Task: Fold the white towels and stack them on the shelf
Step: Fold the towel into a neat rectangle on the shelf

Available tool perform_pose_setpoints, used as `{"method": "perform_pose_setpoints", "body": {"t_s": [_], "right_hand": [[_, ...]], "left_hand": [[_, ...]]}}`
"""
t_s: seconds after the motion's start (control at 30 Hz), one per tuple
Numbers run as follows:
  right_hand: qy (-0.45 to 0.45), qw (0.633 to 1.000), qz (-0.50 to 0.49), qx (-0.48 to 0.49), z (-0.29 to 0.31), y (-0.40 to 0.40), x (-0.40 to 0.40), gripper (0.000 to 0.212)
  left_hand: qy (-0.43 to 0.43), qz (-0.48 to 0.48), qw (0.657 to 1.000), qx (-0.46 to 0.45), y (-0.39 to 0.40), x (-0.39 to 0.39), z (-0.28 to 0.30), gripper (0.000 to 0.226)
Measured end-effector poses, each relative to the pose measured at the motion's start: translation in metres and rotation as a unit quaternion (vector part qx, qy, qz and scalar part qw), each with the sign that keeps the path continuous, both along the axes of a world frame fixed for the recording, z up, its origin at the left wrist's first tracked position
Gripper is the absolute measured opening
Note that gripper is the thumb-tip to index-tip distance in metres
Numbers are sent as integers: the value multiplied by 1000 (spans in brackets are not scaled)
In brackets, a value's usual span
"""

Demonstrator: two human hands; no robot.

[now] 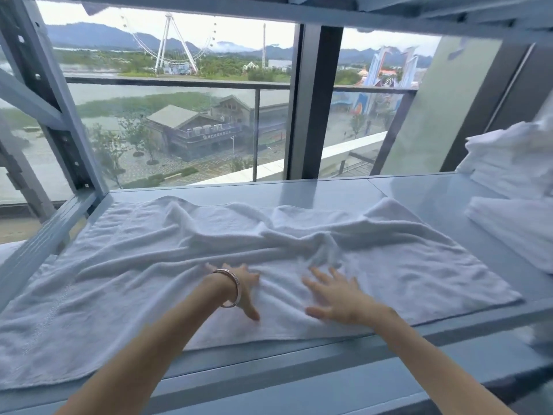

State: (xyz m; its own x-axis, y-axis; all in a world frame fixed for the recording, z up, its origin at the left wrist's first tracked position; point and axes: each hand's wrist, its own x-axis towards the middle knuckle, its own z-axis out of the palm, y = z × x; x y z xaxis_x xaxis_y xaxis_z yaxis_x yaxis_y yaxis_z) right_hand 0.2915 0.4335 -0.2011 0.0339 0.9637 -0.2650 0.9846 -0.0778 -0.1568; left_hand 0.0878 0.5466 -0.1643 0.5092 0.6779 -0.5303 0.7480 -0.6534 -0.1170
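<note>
Two hands lie flat on one spread white towel (239,253): your left hand (244,290) and right hand (332,296) have fingers released and grasp nothing, likely to smooth wrinkles before folding. It covers the shelf (329,190); one pile of folded towels (514,157) waits right.

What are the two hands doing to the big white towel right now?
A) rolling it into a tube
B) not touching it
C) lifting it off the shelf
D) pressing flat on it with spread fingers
D: the left hand and right hand lie open on the spread towel, which rests wrinkled on the shelf.
</note>
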Motion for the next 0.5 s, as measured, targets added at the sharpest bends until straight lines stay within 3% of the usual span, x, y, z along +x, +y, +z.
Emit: {"method": "perform_pose_setpoints", "body": {"t_s": [0.1, 0.17, 0.27, 0.43, 0.5], "right_hand": [[54, 989, -66, 121, 15, -8, 34, 52], [-18, 984, -132, 116, 15, -19, 73, 52], [-54, 975, -213, -20, 3, -54, 128, 55], [-65, 981, -170, -69, 7, -102, 157, 56], [-72, 982, -168, -51, 20, -103, 166, 46]], "left_hand": [[-112, -89, 982, 125, -29, 58, 7, 58], [-208, -139, 962, 112, -44, 96, 0, 58], [-200, -179, 961, 69, -58, 140, -11, 62], [-170, -191, 967, 15, -67, 176, -27, 70], [-150, -186, 971, -7, -70, 183, -27, 74]]}}
